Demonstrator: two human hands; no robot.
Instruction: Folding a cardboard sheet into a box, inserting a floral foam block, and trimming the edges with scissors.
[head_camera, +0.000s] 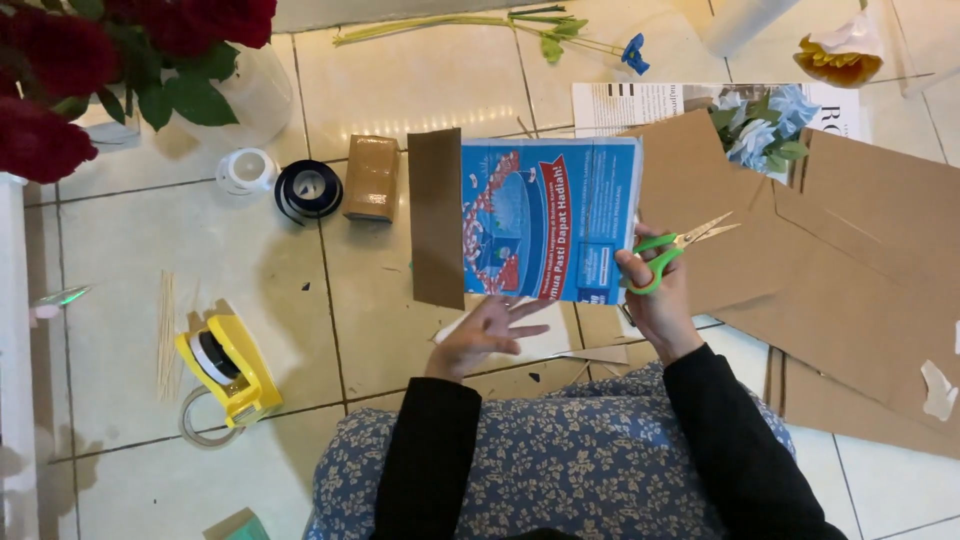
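- The right hand (655, 290) grips green-handled scissors (672, 250), fingers through the loops, and also pinches the three-o'clock edge of a piece of cardboard (545, 220) with a blue printed face.
- The left hand (485, 330) hovers flat with fingers spread and released, just below the cardboard's six-o'clock edge; whether it touches the board is hard to tell.
- The cardboard is held above the tiled floor (250, 260), with a brown flap (437, 215) folded out at its nine-o'clock side.
- To cut well, I would judge the free hand should steady the board near the flap while the blades, now pointing toward two o'clock and nearly shut, turn to meet the edge squarely.
- Hidden: the underside of the board, the palm of the right hand, and the floor beneath.
- At nine o'clock lie a black tape roll (308, 190) and a yellow tape dispenser (228, 368); brown cardboard sheets (860, 250) spread toward three o'clock, cut off by the frame.
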